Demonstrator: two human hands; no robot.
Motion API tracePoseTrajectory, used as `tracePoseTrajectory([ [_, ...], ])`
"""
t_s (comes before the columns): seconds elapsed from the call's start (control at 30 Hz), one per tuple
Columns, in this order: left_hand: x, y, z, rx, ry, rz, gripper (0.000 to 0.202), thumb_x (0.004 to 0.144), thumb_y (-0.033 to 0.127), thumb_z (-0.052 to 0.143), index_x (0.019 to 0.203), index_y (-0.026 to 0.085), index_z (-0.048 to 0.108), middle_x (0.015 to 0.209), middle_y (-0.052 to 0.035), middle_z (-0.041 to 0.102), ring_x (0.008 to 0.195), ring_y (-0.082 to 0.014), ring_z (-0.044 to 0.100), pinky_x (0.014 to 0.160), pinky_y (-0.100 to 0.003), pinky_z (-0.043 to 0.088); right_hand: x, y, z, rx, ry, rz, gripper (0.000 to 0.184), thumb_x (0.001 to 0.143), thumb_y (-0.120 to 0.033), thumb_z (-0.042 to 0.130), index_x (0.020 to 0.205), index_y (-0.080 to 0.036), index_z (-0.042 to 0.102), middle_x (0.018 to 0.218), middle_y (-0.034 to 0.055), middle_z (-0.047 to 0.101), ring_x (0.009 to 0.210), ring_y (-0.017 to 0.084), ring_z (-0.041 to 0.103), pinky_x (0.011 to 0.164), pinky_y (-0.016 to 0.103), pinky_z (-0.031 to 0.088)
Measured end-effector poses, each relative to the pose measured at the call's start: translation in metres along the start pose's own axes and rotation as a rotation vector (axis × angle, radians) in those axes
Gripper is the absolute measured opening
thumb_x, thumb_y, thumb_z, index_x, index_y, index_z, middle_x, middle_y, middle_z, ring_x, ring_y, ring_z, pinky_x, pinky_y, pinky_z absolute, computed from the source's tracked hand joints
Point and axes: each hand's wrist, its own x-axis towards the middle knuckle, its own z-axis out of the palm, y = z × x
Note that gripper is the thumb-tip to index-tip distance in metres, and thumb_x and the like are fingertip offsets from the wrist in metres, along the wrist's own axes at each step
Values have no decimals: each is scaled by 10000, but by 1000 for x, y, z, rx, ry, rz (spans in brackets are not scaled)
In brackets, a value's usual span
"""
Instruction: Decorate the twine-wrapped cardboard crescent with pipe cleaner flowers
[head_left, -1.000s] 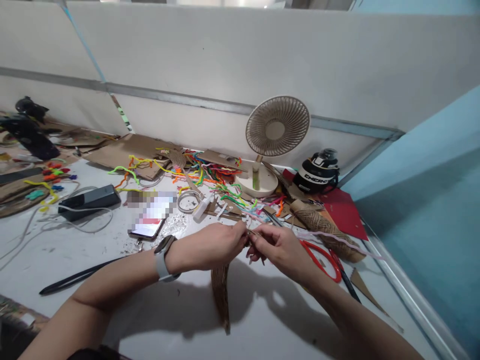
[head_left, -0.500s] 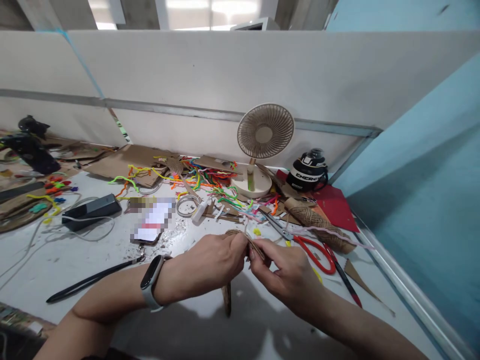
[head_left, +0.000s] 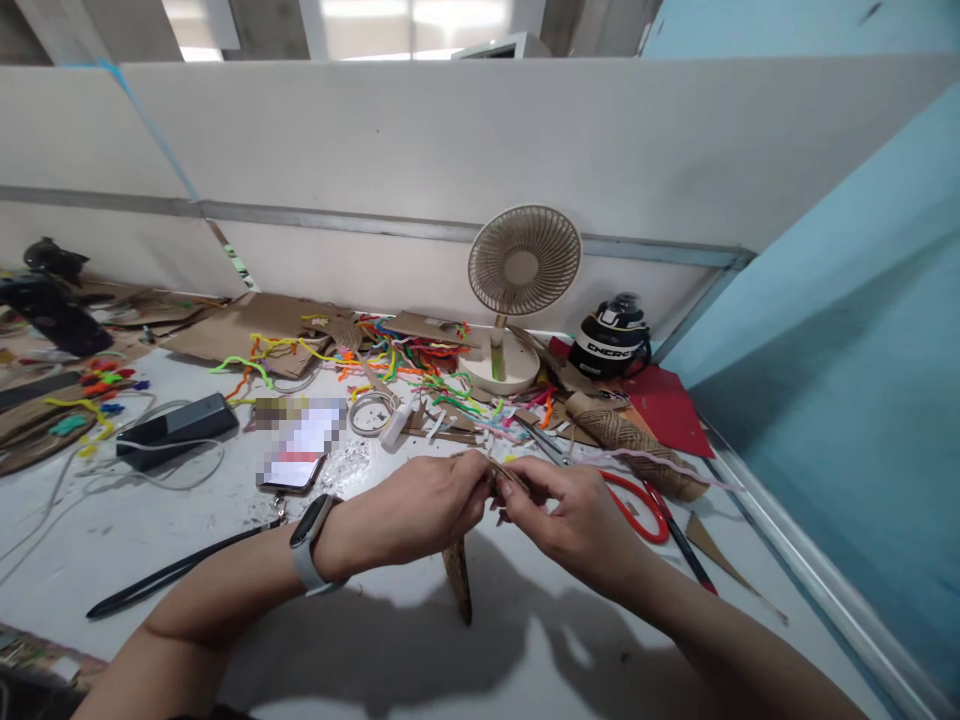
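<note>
White counter (head_left: 150, 530), cluttered. Left hand (head_left: 420, 505) and right hand (head_left: 574, 515) meet above it, fingertips pinched on a corrugated cardboard strip (head_left: 459, 575) that hangs down between them; smartwatch (head_left: 311, 545) on left wrist. Just right: red-handled scissors (head_left: 637, 505). Behind: beige desk fan (head_left: 521, 265), tangle of coloured pipe cleaners (head_left: 405, 365), black bottle (head_left: 611, 340), red paper (head_left: 671, 415). Left: phone (head_left: 296, 450), power bank (head_left: 176, 430) with cable.

You face white table (head_left: 135, 540) boxed by pale partition wall (head_left: 420, 140) with grey metal strip (head_left: 337, 222); blue panel (head_left: 847, 330) on your right; bright ceiling lights (head_left: 405, 12) above partition.
</note>
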Motion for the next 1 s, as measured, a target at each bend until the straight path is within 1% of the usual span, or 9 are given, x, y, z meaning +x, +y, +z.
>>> tracePoseTrajectory([
  [0.1, -1, 1, -1, -3, -5, -9, 186, 973, 278, 282, 1009, 155, 417, 812, -56, 629, 760, -191, 652, 636, -266, 437, 0, 1, 0, -2, -15, 9, 268, 874, -289, 445, 668, -182, 580, 527, -12, 537, 489, 105, 457, 485, 231, 315],
  [0.23, -1, 3, 0, 16, -18, -14, 179, 971, 268, 275, 1005, 151, 407, 829, -77, 635, 773, -214, 656, 627, -285, 440, -1, -1, 1, -9, -14, -8, 265, 884, -289, 434, 683, -186, 573, 538, -9, 554, 490, 106, 465, 489, 231, 322],
  [0.37, -2, 2, 1, 43, -6, -6, 149, 965, 266, 288, 991, 168, 397, 815, -60, 631, 763, -203, 650, 616, -276, 436, -2, -4, 2, -18, -2, -42, 240, 890, -269, 420, 737, -185, 584, 568, 2, 589, 500, 110, 494, 496, 230, 331],
  [0.47, -1, 1, 1, 59, 3, -3, 148, 965, 271, 289, 985, 169, 396, 795, -51, 626, 743, -196, 648, 610, -269, 431, -4, -5, 3, -30, -1, -63, 225, 885, -254, 421, 741, -184, 578, 558, -1, 581, 485, 108, 492, 488, 231, 324],
  [0.67, -1, 2, -2, 58, -21, -9, 169, 961, 262, 285, 998, 151, 407, 798, -70, 637, 741, -209, 654, 613, -282, 435, -4, -4, 4, -45, 22, -81, 199, 877, -235, 429, 753, -188, 578, 550, -7, 569, 474, 105, 478, 481, 227, 317],
  [1.0, -1, 2, -2, 52, 1, 6, 176, 960, 264, 277, 984, 161, 418, 767, -54, 630, 700, -192, 639, 596, -272, 436, -5, -4, 4, -52, 29, -83, 189, 879, -243, 430, 771, -195, 578, 534, -14, 559, 457, 106, 464, 473, 229, 310],
])
